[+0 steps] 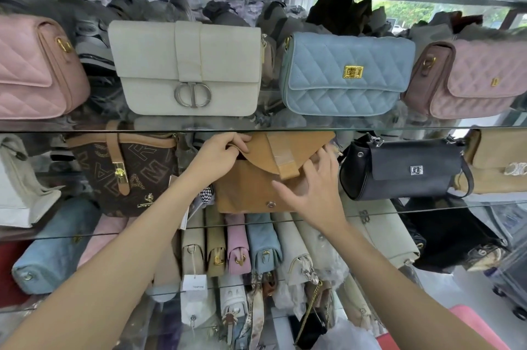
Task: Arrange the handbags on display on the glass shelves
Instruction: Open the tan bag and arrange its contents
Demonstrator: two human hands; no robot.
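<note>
A tan suede handbag (251, 189) stands on the middle glass shelf (427, 205) with its front flap lifted. My left hand (219, 154) pinches the flap's left edge near the top. My right hand (316, 187) lies with spread, straight fingers against the bag's front, just under the flap's strap tab. A snap stud shows low on the bag's front.
A brown monogram bag (125, 172) stands left of the tan one, a black bag (399, 169) right. On the upper shelf sit a pink, a white (185, 67), a blue (345, 72) and another pink bag. Several bags stand packed on the lower shelf (85, 234).
</note>
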